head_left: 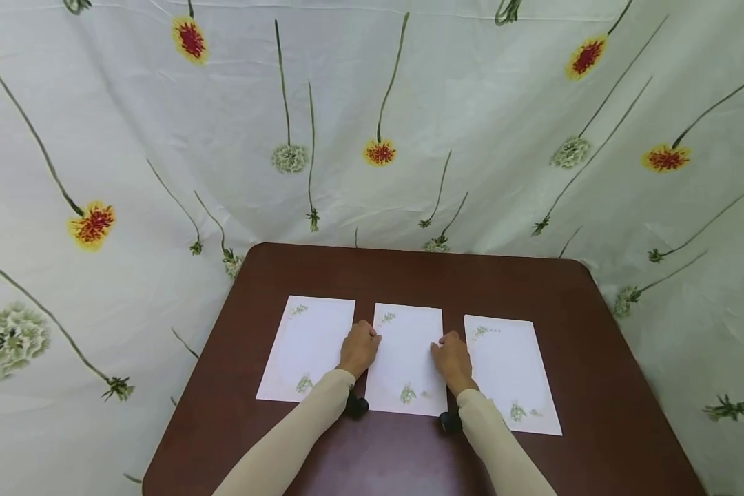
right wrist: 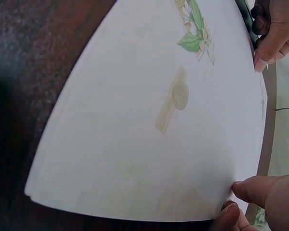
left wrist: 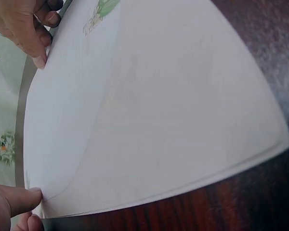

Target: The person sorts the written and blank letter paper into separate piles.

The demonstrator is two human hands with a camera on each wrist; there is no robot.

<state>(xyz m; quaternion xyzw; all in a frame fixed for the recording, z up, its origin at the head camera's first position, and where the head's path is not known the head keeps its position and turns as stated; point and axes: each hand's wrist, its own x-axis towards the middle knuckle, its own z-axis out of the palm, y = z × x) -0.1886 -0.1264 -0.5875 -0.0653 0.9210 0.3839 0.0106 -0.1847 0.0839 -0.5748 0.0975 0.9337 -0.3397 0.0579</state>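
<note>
A middle stack of white printed paper [head_left: 403,362] lies upright between my hands, with green plant drawings at its top left and bottom. Doubled edges show at its near corners in both wrist views. My left hand [head_left: 358,348] pinches its left edge, thumb [left wrist: 26,198] on top and fingers curled beneath. On the opposite edge my right hand [head_left: 454,359] pinches the paper likewise, its thumb [right wrist: 253,188] above. A faint tan watch-like print [right wrist: 176,98] is visible near the green leaf drawing.
Similar printed paper lies to the left [head_left: 313,344] and to the right [head_left: 511,372], close to my hands. All rest on a dark brown table [head_left: 471,275] with rounded corners. A flower-patterned white cloth [head_left: 341,186] hangs behind and at the sides.
</note>
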